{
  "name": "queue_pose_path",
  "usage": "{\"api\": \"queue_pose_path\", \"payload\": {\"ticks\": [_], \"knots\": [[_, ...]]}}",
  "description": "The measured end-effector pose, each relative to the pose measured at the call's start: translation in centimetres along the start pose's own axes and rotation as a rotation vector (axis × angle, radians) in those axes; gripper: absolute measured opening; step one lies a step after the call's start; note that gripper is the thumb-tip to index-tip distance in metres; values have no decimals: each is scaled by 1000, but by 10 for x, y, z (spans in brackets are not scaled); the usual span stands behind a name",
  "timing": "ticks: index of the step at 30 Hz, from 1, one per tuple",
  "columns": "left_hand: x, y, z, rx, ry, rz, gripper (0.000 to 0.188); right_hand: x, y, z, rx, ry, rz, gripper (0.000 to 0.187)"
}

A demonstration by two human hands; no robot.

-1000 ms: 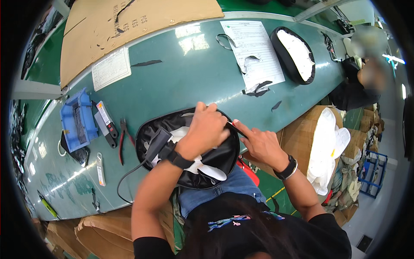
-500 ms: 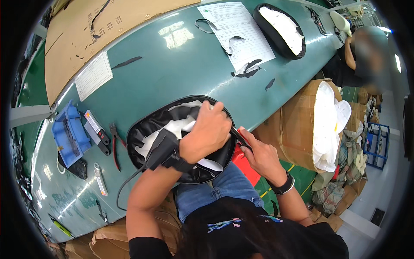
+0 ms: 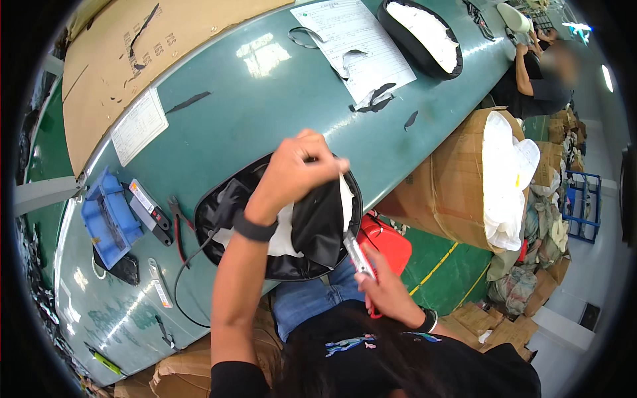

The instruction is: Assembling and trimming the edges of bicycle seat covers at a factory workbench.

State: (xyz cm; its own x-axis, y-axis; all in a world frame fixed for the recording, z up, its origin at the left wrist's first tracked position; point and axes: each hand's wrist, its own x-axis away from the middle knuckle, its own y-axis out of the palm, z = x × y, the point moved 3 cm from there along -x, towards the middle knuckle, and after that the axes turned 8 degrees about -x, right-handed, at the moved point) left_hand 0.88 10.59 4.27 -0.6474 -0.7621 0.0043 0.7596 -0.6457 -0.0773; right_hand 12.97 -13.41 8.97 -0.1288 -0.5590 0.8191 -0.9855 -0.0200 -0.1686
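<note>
A black oval cover [image 3: 317,229] with a white inner piece [image 3: 284,233] lies at the table's near edge, partly over my lap. My left hand [image 3: 300,171] is closed above its right half, pinching the edge of a black flap and holding it raised. The fingers hide the exact grip. Below and to the right, my right hand [image 3: 391,292] is closed round a utility knife [image 3: 358,255] with a silver body and red parts. The knife's tip end is close to the cover's right rim; I cannot tell whether it touches.
A blue bin [image 3: 109,215], more cutters [image 3: 149,212] and red-handled pliers [image 3: 178,229] lie on the left. A similar black-and-white piece [image 3: 424,40] and a paper sheet [image 3: 355,50] sit farther back. To the right stand a carton [image 3: 444,186], a red stool [image 3: 391,249] and a co-worker [image 3: 541,83].
My left hand has lifted up and slightly left, raising the black flap. My right hand has moved down and left, away from the rim, so the knife now shows plainly.
</note>
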Motion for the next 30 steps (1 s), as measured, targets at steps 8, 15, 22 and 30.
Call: {"api": "queue_pose_path", "payload": {"ticks": [8, 15, 22, 30], "knots": [[53, -82, -11, -382, -503, 93, 26, -121, -20, -20, 77, -737, 359, 75], [135, -41, 41, -975, -323, 711, 13, -181, -19, -169, 552, -920, -60, 80], [89, -10, 15, -899, -483, 519, 21, -185, 13, -169, 590, -802, -247, 85], [73, 3, -11, -929, -359, 621, 18, -169, -22, -193, 977, -1161, -232, 63]]}}
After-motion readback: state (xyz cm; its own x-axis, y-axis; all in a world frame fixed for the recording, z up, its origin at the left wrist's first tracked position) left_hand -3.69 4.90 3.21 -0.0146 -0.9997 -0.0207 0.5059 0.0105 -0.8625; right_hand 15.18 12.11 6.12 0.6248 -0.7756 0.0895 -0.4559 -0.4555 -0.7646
